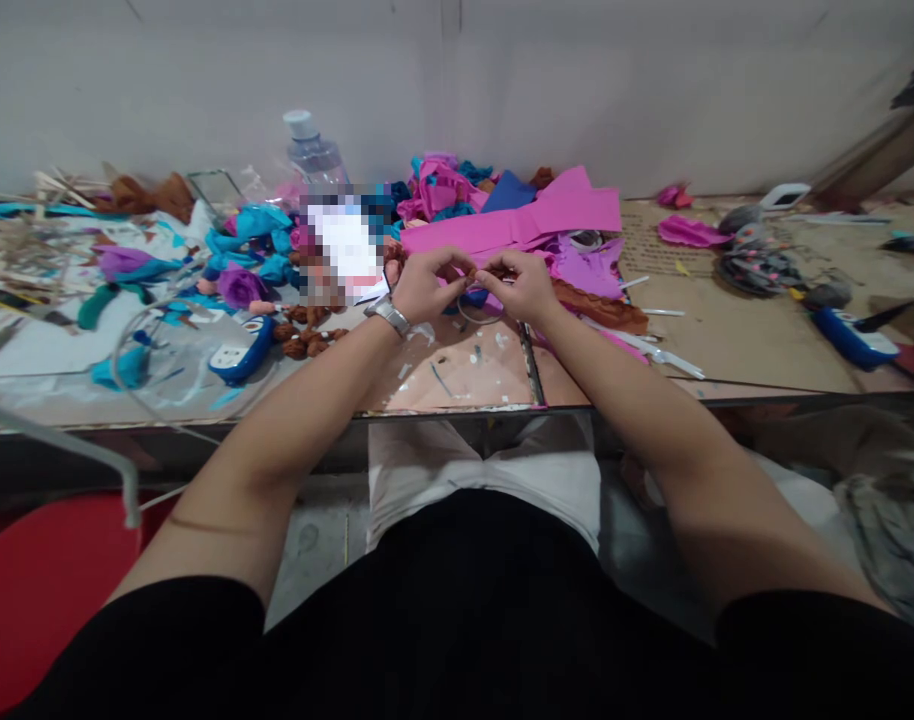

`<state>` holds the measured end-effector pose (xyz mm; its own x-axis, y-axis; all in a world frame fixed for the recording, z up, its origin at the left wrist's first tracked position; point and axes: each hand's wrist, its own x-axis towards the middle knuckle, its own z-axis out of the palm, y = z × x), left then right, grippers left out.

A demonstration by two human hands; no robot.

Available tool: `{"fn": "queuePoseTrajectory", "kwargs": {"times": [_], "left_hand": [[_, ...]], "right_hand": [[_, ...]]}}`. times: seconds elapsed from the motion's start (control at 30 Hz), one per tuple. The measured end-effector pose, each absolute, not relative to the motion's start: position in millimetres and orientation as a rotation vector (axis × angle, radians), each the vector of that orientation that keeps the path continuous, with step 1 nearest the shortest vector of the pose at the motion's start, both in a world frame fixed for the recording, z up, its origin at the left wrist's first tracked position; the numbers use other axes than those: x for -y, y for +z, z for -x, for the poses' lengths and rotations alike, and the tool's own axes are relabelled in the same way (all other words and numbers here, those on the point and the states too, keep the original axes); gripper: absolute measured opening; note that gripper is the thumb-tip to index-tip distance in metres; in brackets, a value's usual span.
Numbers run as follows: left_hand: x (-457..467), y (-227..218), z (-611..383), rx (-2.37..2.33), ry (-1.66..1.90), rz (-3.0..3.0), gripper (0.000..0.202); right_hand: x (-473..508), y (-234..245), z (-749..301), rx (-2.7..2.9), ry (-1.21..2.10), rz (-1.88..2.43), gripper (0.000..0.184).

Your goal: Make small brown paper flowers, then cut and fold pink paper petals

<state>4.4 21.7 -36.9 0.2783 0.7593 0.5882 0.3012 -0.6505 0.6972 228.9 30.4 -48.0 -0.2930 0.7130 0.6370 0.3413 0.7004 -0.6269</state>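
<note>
From here, I have the left hand (431, 288) and right hand (530, 288) pinching a thin ring (481, 321) over the messy table (464, 378). Pink paper (517, 228) lies just behind.

We take this for a craft workshop: before us a long, white-flecked workbench (468, 378) runs along a plain wall (217, 80), strewn with pink paper sheets (517, 226), a purple paper flower (239, 287), crumpled turquoise paper (258, 224) and thin wood slivers (22, 245).
</note>
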Motion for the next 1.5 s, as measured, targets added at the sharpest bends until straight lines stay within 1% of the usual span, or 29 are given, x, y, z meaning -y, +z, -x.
{"fn": "queuePoseTrajectory", "kwargs": {"times": [0.23,0.4,0.57,0.67,0.9,1.17,1.37,1.5], "left_hand": [[-27,-45,-5,-0.908,1.282,-1.986,0.049],[-24,-46,-8,-0.921,1.303,-1.927,0.055],[-23,-44,-10,-0.896,1.318,-1.895,0.069],[-25,-45,-10,-0.89,1.308,-1.883,0.073],[-31,-52,-8,-0.849,1.296,-1.846,0.071],[-33,-51,-7,-0.859,1.322,-1.844,0.062],[-28,-47,-6,-0.866,1.267,-1.826,0.048],[-29,-51,-8,-0.814,1.246,-1.833,0.049]], "right_hand": [[-36,-51,-232,1.931,0.53,0.819,0.071],[-40,-51,-236,1.921,0.521,0.81,0.075],[-41,-51,-236,1.919,0.54,0.8,0.074],[-42,-52,-236,1.9,0.561,0.801,0.073],[-42,-53,-233,1.862,0.587,0.801,0.069],[-41,-54,-232,1.855,0.53,0.798,0.065],[-43,-55,-235,1.845,0.554,0.781,0.065],[-42,-56,-234,1.854,0.562,0.761,0.063]]}}
